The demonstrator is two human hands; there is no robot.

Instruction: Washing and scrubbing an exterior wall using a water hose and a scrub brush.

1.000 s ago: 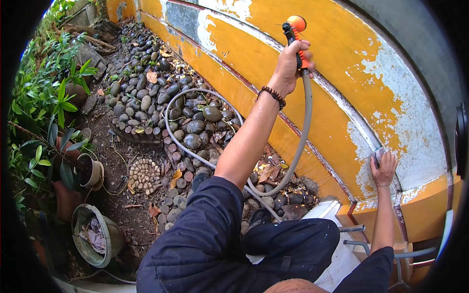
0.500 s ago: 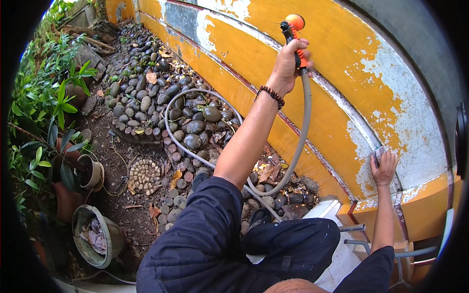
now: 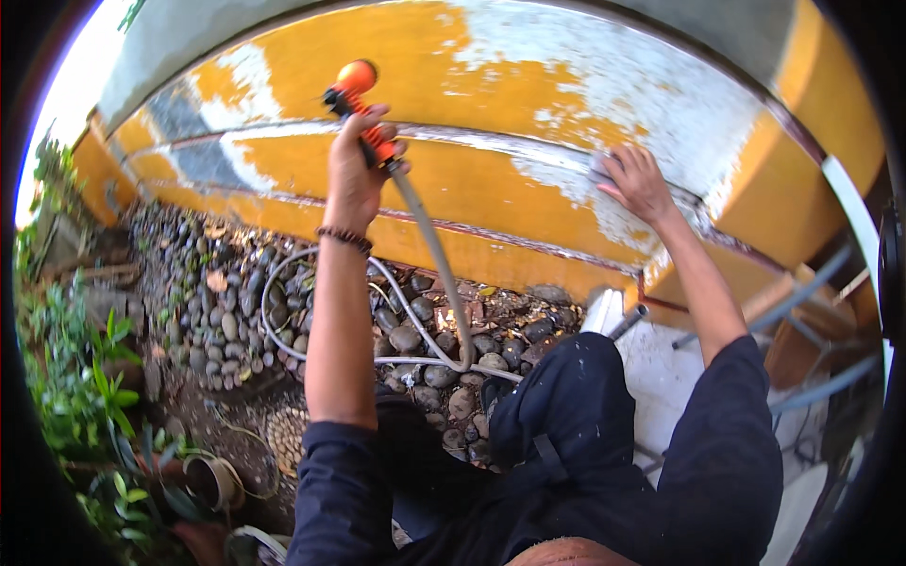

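Note:
Raised before the wall, my left hand is wrapped round the grip of an orange and black hose spray gun. A grey hose runs down from its handle and loops over the stones. My right hand holds a small grey block against the wall, at the narrow ledge; fingers partly cover the block, and its exact kind is unclear. The yellow wall has large patches of bare white and grey where paint is gone.
Rounded stones cover the ground along the wall's foot. Leafy plants and a flowerpot stand at the left. On the right are pale tiles, a metal tube and a blue-grey bar.
The view has turned toward the wall, so the wall lies more level in it. My right hand has slid along the ledge, away from the corner. Both hands keep their holds.

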